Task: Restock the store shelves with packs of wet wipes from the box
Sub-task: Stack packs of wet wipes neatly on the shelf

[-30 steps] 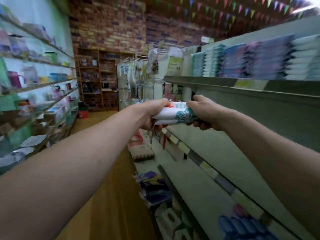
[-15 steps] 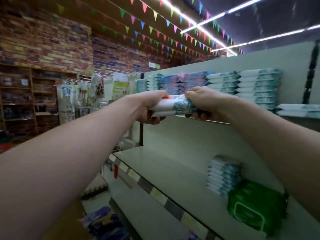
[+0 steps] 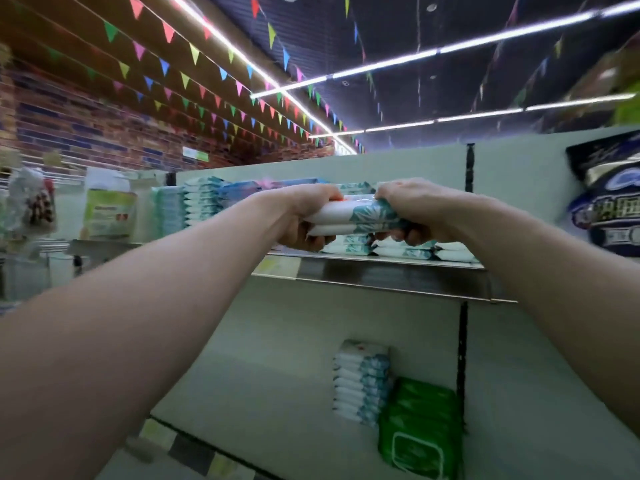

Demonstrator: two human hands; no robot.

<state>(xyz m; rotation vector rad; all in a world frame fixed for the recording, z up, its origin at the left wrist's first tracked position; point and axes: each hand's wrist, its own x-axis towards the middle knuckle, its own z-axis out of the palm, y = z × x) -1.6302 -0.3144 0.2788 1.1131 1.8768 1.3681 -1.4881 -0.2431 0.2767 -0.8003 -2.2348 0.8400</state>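
Note:
I hold two stacked white and teal packs of wet wipes (image 3: 349, 220) out at arm's length, level with the upper shelf (image 3: 381, 271). My left hand (image 3: 304, 216) grips their left end and my right hand (image 3: 408, 209) grips their right end. The packs hover just above a low stack of matching packs (image 3: 405, 251) lying on that shelf. More stacked wipes packs (image 3: 204, 202) fill the shelf to the left. The box is out of view.
On the lower shelf stand a stack of white and blue packs (image 3: 362, 382) and a green pack (image 3: 420, 431). A dark blue bag (image 3: 609, 202) sits on the upper shelf at right. Hanging goods (image 3: 107, 209) crowd the left. Price labels line the shelf edge (image 3: 180, 445).
The view has swung up and right from the aisle to the shelf unit. Both hands have carried the packs up and forward, from the shelf's front edge to above the stack.

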